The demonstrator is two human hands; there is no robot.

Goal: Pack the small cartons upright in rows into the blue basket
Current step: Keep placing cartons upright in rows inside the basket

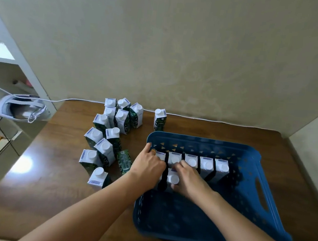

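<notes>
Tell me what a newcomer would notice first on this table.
First, the blue basket at right on the wooden table, with a row of white-capped cartons standing along its far wall. Both hands meet inside it: the right hand on a second-row carton, the left hand beside it. A cluster of unpacked cartons waits at left.

The basket (266,151) stands on the desk (59,169) at its right side. In it, a row of cartons (207,165) stands along the far wall. Left of it, loose cartons (102,148) stand toward the far edge.
</notes>
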